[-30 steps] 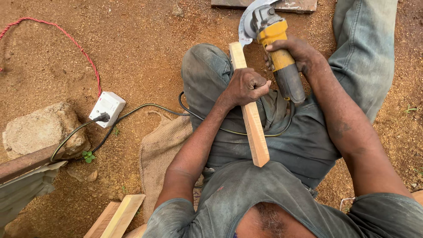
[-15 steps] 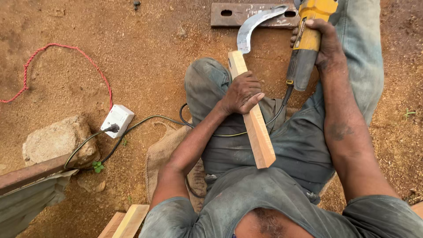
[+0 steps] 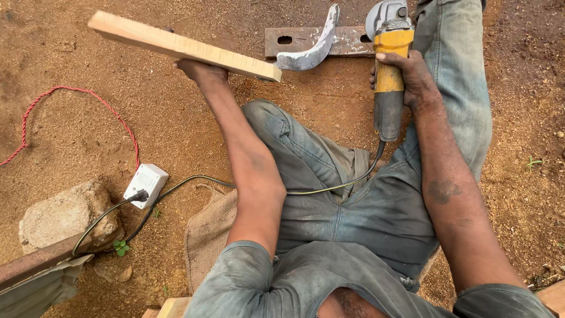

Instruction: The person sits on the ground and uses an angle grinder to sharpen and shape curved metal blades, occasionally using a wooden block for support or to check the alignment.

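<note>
The person sits on the reddish dirt ground [image 3: 106,135] with knees spread, in dusty grey trousers. The left hand [image 3: 200,69] is raised out to the side and closed around a long, pale, flat wooden slat [image 3: 182,46]; the fingers are mostly hidden under the wood, but the slat is plainly carried by that hand, held up off the ground and lying nearly level, slanting a little down toward the middle. The right hand [image 3: 407,75] is wrapped tight around the body of a yellow and grey angle grinder [image 3: 388,65], whose head points away from the person and whose black cable runs back across the lap.

Just beyond the grinder's head a rusty flat steel bar with slotted holes [image 3: 306,40] lies on the dirt, and a curved grey metal blade [image 3: 312,47] rests across it. To the left, a white socket box [image 3: 147,184] sits on the ground with a black plug in it, near a pale stone [image 3: 65,215]. A red twisted cord [image 3: 76,97] loops over the dirt farther out. A piece of brown sacking [image 3: 209,227] lies beside the left thigh.
</note>
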